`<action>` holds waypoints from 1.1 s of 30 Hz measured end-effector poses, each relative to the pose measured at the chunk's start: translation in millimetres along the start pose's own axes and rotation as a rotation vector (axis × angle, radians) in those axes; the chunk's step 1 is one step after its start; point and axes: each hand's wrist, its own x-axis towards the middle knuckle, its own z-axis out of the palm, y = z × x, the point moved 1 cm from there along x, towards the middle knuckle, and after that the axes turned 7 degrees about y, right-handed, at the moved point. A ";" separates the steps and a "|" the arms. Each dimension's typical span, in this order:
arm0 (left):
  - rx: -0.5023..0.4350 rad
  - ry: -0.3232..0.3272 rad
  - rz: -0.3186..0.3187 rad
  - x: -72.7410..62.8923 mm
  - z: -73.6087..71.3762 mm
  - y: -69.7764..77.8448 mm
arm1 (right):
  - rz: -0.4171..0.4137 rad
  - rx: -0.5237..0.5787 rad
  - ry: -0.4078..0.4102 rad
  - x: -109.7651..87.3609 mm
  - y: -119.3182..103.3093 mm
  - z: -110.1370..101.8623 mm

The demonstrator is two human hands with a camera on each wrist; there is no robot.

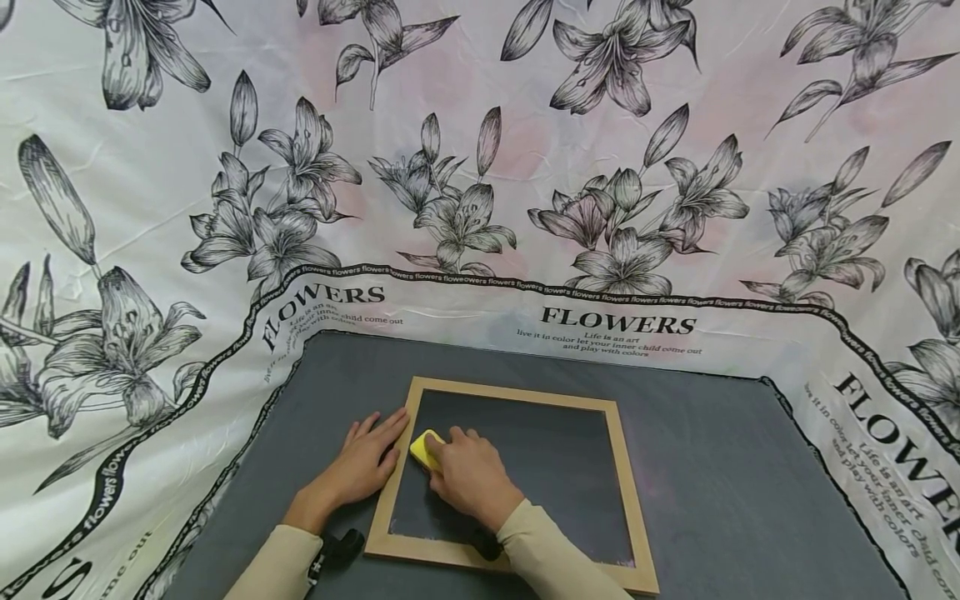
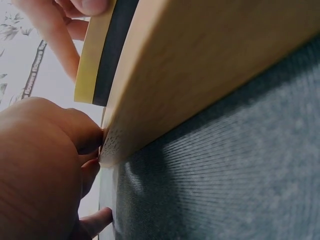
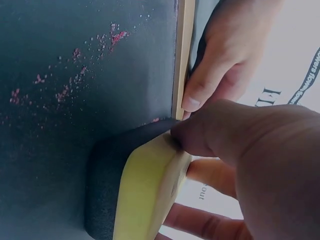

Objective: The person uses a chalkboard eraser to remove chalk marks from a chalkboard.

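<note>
A small chalkboard (image 1: pixel 532 467) with a light wooden frame (image 1: pixel 627 483) lies flat on a grey-covered table. My right hand (image 1: pixel 474 477) grips a yellow chalkboard eraser (image 1: pixel 424 451) over the board's left part, close to the frame. In the right wrist view the eraser's dark felt side (image 3: pixel 102 192) faces the board, with thumb and fingers around its yellow body. Crumbs of pinkish-red chalk dust (image 3: pixel 65 92) are scattered on the black surface there. Along the outer left edge of the frame rests my left hand (image 1: pixel 358 467), fingers extended and thumb touching the wood.
The grey table surface (image 1: pixel 735 475) extends on both sides of the board. White cloth with black flower drawings and lettering (image 1: pixel 465 208) hangs behind and around the table. A dark wrist strap (image 1: pixel 330 550) shows at the left sleeve.
</note>
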 end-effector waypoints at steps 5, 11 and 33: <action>-0.005 -0.005 0.000 -0.7 -0.7 1.2 | -0.054 0.000 -0.033 -3.3 2.3 -1.5; -0.008 -0.003 -0.005 -1.8 -1.2 2.8 | -0.097 0.040 -0.074 -10.2 0.5 -5.9; -0.014 -0.009 -0.003 -1.4 -2.1 1.7 | -0.225 0.197 -0.151 -33.1 4.9 -18.0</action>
